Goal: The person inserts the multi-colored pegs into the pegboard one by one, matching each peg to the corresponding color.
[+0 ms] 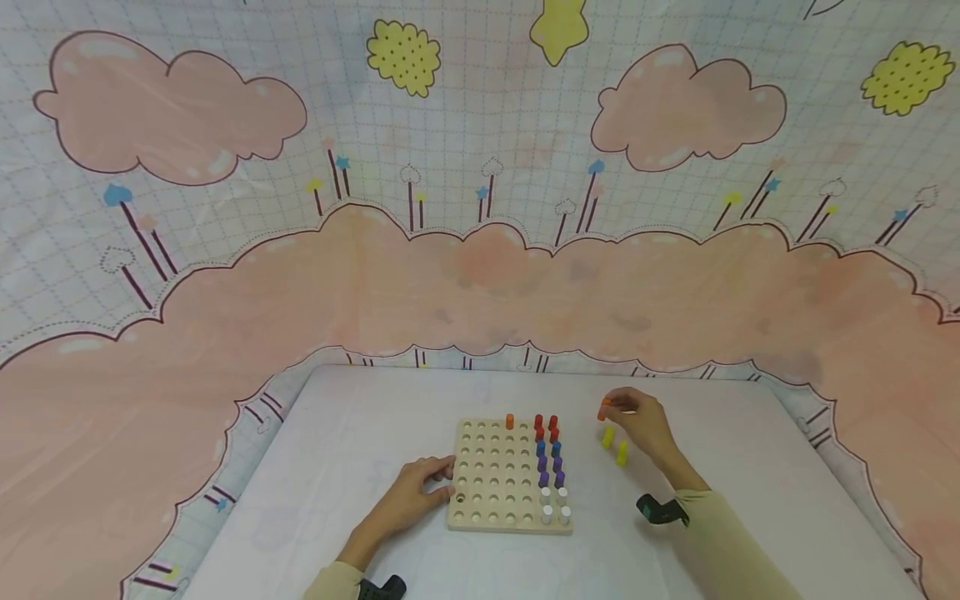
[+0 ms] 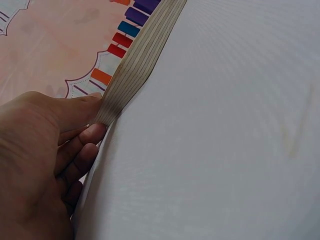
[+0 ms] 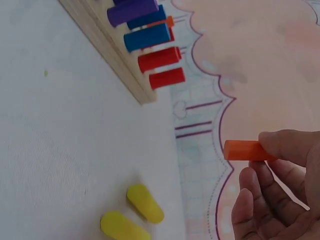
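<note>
A light wooden pegboard point(image 1: 480, 475) with rows of round holes lies on the white table. Against its left edge rest the thumb and fingertips of my left hand point(image 1: 412, 497); the left wrist view shows this hand point(image 2: 50, 140) beside the board's layered side point(image 2: 137, 65). My right hand point(image 1: 637, 421) pinches an orange peg point(image 3: 245, 150) between thumb and fingers, raised above the table to the right of the board. Below that hand, two yellow pegs point(image 1: 608, 437) lie on the table. One orange peg point(image 1: 510, 422) stands in the board's far row.
Two columns at the board's right side hold red pegs point(image 1: 538, 422), blue pegs point(image 1: 541, 448), purple pegs point(image 1: 543, 479) and white pegs point(image 1: 547, 514). The white table point(image 1: 360, 417) ends at a patterned cloth backdrop point(image 1: 450, 292). Each wrist wears a black device point(image 1: 662, 510).
</note>
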{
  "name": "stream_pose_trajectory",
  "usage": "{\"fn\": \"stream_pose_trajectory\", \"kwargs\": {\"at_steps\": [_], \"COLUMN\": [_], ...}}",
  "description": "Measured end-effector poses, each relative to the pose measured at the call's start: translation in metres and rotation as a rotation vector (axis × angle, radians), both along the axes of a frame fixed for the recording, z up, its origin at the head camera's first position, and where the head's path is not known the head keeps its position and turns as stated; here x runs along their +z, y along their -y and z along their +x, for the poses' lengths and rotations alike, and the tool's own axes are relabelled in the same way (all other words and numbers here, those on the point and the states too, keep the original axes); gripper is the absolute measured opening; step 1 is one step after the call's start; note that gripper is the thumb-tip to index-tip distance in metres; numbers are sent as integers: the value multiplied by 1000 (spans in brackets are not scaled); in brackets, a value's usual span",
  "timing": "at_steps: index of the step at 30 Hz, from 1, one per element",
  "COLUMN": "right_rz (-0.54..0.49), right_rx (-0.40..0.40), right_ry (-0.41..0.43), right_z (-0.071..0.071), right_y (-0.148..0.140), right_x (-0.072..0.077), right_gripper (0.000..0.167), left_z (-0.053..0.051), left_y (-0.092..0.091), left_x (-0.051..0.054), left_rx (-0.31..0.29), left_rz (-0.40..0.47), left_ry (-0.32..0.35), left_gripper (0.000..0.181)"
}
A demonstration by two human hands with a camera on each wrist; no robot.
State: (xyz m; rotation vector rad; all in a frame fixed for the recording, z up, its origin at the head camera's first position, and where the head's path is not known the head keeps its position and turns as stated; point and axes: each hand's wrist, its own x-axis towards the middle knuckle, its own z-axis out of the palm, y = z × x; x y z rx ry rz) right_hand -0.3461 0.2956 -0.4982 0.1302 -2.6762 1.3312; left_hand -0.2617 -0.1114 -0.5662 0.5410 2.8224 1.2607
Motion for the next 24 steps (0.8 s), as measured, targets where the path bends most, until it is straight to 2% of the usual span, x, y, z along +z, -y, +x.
{"fn": "stream_pose_trajectory", "kwargs": {"at_steps": [10,24], "right_rz": [-42,-48], "right_rx": [53,103], "right_ry": [-8,-80], "right_z": [2,2], "right_y": [25,57], "right_x": [3,13], "right_gripper": [22,21], "left_z": [0,-1], "left_y": [0,1], "left_x": [0,-1], "left_rx": [-5,-9], "left_rz": [0,8], "left_ry": [9,-9], "left_gripper": [49,49]}}
